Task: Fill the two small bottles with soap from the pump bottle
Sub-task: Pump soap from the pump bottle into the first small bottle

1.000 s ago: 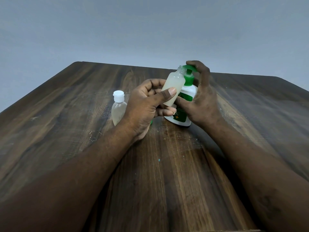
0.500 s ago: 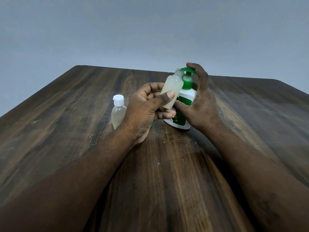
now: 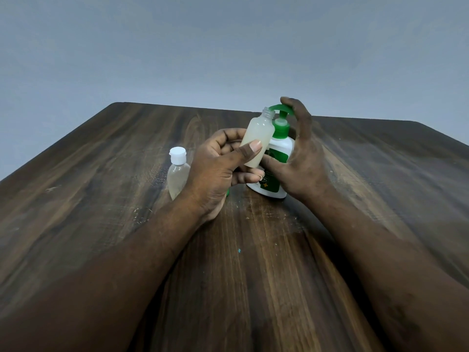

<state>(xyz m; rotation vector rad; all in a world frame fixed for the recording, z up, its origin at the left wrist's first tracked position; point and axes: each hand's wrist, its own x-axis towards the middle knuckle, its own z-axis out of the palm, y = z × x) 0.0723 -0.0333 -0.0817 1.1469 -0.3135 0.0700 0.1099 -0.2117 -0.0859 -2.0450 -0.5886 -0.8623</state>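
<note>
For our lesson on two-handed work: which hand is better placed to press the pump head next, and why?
The right hand: its fingers curl over the green pump head of the pump bottle. The left hand is busy, its grip holding the open small bottle beside that head.

White pump bottle [image 3: 278, 158] with green pump and label, cloudy open bottle [image 3: 257, 141], white-capped bottle [image 3: 178, 171], dark streaked wood table [image 3: 101, 199]
</note>
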